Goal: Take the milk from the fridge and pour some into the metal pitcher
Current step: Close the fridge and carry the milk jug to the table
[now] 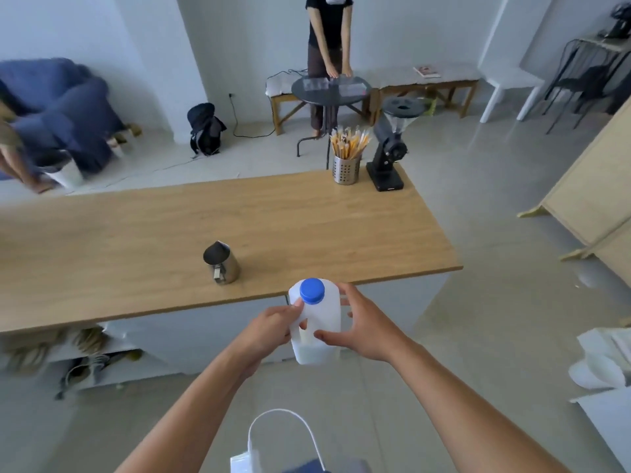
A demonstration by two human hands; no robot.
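I hold a translucent white milk jug [319, 331] with a blue cap [311, 290] upright in front of me, just short of the counter's near edge. My left hand [269, 327] grips the jug's handle, thumb up near the cap. My right hand [363, 327] wraps the jug's right side and bottom. A little milk shows low in the jug. The metal pitcher [222, 262] stands upright on the wooden counter [136, 254], to the left of and beyond the jug. The cap is on.
A perforated metal cup of straws [346, 158] and a black grinder [389, 151] stand at the counter's far right corner. A person stands at a round table [329, 88] beyond. Shelves with clutter [85, 353] lie under the counter. A wooden cabinet [594, 199] is at right.
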